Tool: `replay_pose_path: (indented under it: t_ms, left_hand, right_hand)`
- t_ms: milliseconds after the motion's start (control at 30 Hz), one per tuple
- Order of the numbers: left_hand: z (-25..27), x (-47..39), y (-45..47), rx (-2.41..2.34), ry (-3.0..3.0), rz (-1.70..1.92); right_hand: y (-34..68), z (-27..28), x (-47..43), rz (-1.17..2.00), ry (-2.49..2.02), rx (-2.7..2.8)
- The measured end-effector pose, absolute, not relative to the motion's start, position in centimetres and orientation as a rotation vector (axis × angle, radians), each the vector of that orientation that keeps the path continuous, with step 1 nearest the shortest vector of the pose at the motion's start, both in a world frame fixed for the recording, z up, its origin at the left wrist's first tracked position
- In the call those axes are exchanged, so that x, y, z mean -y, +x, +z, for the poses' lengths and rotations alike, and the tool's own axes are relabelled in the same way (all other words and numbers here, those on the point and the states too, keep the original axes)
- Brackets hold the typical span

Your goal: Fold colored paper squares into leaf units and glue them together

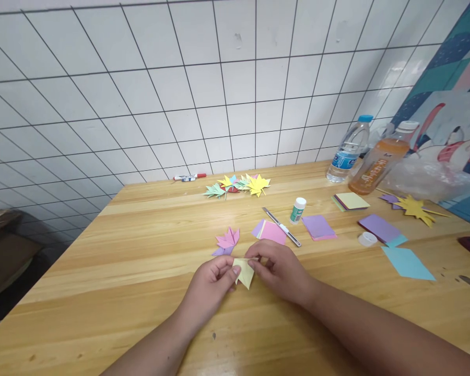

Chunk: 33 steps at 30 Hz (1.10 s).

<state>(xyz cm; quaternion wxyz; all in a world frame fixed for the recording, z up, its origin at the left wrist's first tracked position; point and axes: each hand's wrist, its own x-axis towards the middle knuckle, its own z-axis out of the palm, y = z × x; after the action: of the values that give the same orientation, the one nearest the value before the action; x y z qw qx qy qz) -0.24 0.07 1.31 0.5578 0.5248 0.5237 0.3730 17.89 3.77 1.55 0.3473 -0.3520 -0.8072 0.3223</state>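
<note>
A pale yellow sheet of folded paper (pixel 244 273) is held between my two hands just above the table. My left hand (pixel 215 277) pinches its left side, thumb on top. The fingers of my right hand (pixel 279 269) are closed on its upper right corner. Right behind the hands lies a pink and purple folded paper leaf (pixel 227 241). A pile of pink and purple paper squares (pixel 273 232) sits beyond my right hand, with a utility knife (pixel 282 226) lying across it.
A glue stick (pixel 298 210) stands uncapped near its white cap (pixel 367 239). Colored paper stacks (pixel 351 201) and a blue sheet (pixel 408 262) lie rightward. Two bottles (pixel 350 149) stand at the back right. Folded leaves (pixel 257 184) and markers (pixel 190 177) rest near the tiled wall.
</note>
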Motion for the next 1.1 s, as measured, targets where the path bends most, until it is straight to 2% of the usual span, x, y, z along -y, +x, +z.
replay_pose_path:
  t_ms: [300, 533, 1100]
  left_hand:
    - [1.53, -0.47, -0.65, -1.255, 1.107, 0.949]
    - [1.67, -0.43, -0.62, -1.26, 1.093, 0.945]
    - [1.71, -0.35, -0.5, -1.257, 1.154, 0.901]
  right_hand:
    - [18.54, 1.26, -3.98, 0.593, -0.634, 2.275]
    - [18.47, 1.4, -4.2, 0.396, -0.7, 2.238]
    - [18.67, 1.79, -3.97, 0.378, -0.648, 2.339]
